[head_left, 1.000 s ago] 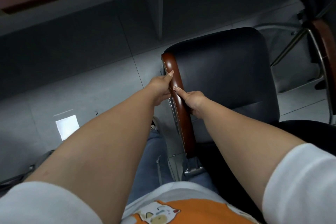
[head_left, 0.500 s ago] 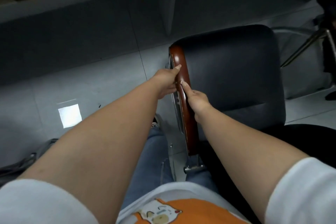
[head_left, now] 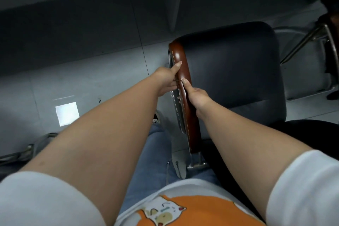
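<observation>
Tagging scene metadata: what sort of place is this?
Probably an office or waiting room: black padded chair with wooden armrest, second metal-framed chair beside it, grey tiled floor.

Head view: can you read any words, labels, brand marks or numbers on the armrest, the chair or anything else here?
No text can be read anywhere in this view.
armrest: glossy brown surface, no label or brand mark showing.
black seat: plain, no tag in sight.
shirt print: a cartoon animal on orange, no letters.
pale square on the floor: blank.
</observation>
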`<state>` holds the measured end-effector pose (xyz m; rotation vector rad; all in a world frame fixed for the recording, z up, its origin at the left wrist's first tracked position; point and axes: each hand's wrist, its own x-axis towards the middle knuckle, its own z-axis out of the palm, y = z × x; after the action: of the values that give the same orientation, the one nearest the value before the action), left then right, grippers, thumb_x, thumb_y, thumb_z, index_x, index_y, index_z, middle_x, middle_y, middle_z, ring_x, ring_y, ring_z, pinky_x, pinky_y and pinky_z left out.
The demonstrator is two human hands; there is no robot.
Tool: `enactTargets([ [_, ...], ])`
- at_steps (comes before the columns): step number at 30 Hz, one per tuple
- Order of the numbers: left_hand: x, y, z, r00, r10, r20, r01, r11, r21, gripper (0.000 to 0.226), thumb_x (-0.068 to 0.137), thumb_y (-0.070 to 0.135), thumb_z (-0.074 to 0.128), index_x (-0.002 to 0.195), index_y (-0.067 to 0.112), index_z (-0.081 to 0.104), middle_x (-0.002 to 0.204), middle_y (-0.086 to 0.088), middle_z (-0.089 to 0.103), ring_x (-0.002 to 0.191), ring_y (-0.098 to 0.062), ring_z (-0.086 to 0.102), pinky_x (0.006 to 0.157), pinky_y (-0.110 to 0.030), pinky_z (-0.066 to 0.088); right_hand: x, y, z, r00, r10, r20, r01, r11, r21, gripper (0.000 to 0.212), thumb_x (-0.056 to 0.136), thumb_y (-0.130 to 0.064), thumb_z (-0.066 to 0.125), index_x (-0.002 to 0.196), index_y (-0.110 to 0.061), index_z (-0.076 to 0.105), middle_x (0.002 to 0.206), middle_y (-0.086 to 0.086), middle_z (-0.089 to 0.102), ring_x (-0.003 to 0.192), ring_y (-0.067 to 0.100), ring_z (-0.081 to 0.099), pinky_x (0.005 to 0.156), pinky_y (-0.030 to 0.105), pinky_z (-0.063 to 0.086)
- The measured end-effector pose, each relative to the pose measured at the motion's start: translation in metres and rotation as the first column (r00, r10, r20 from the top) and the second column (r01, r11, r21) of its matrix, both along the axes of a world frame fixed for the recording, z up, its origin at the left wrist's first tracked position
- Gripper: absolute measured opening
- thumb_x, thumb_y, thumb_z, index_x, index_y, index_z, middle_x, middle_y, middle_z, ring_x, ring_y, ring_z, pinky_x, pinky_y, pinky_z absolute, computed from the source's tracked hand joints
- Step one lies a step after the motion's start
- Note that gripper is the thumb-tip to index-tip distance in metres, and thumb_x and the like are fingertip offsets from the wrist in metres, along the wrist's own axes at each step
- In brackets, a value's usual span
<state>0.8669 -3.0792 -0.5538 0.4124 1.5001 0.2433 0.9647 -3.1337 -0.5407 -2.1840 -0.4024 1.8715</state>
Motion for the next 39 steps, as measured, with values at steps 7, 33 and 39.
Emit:
enactTargets([
  [7, -0.005, -0.008, -0.001, 0.993, 0.070, 0.092, -0.069, 0.998, -0.010, 0.041, 0.092, 0.035, 0.054, 0.124, 0.008, 0.052, 0.108, -0.003, 0.062, 0.101, -0.015, 0.060, 0.089, -0.025, 0.049, 0.001, -0.005, 0.002, 1.000, -0.021, 0.008, 0.020, 0.999, 0.030, 0.049, 0.088, -0.049, 0.055, 0.111, -0.005, 0.059, 0.086, 0.007, 0.065, 0.078, 0.020, 0.062, 0.069, 0.028, 0.047],
  [33, -0.040, -0.025, 0.091, 0.999, -0.033, 0.035, 0.027, 0.983, 0.179, 0.029, 0.092, 0.025, 0.056, 0.114, 0.006, 0.056, 0.114, -0.013, 0.065, 0.107, -0.020, 0.062, 0.092, -0.026, 0.049, -0.028, -0.017, 0.068, 0.950, -0.247, 0.189, 0.155, 0.902, 0.403, 0.020, 0.088, -0.037, 0.059, 0.087, -0.018, 0.065, 0.093, 0.008, 0.070, 0.091, 0.026, 0.066, 0.088, 0.043, 0.053],
  [39, -0.043, -0.083, 0.116, 0.998, 0.064, -0.002, -0.061, 0.964, 0.257, 0.024, 0.095, 0.027, 0.051, 0.109, 0.009, 0.058, 0.096, -0.004, 0.065, 0.095, -0.016, 0.062, 0.082, -0.024, 0.050, -0.032, -0.056, 0.083, 0.971, -0.195, 0.138, 0.110, 0.878, 0.467, 0.020, 0.089, -0.035, 0.058, 0.085, -0.016, 0.064, 0.084, 0.004, 0.068, 0.089, 0.024, 0.065, 0.091, 0.042, 0.051],
])
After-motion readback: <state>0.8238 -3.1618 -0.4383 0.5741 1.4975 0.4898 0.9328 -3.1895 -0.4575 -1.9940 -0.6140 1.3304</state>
